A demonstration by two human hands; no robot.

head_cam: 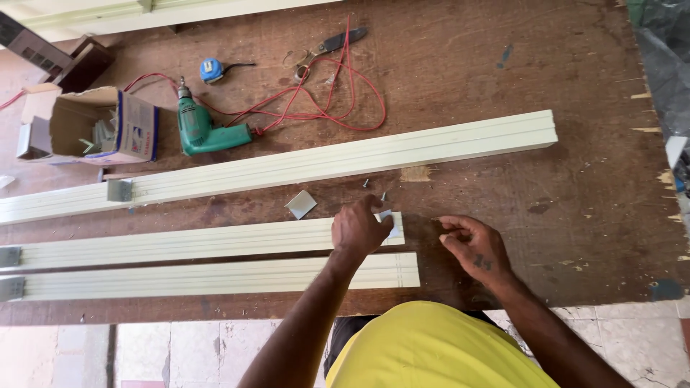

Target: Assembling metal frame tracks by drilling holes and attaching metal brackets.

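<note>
My left hand [359,228] rests on the right end of the middle cream-coloured profile bar [180,243], its fingers pressing a small grey metal bracket [393,224] there. My right hand [471,244] hovers over the bare brown table just right of that bar end, fingers curled and pinched, possibly on a tiny screw; I cannot tell. Two loose screws [374,188] lie just beyond my left hand. A spare square metal plate [300,205] lies between the bars. A nearer bar [215,276] lies parallel, and a longer bar [345,158] lies farther away.
A green electric drill [201,128] with a red cord [338,100] lies at the back left, beside an open cardboard box [100,126] of brackets. A blue tape measure [210,70] and pliers [323,49] lie farther back. The table's front edge [575,305] is near my body.
</note>
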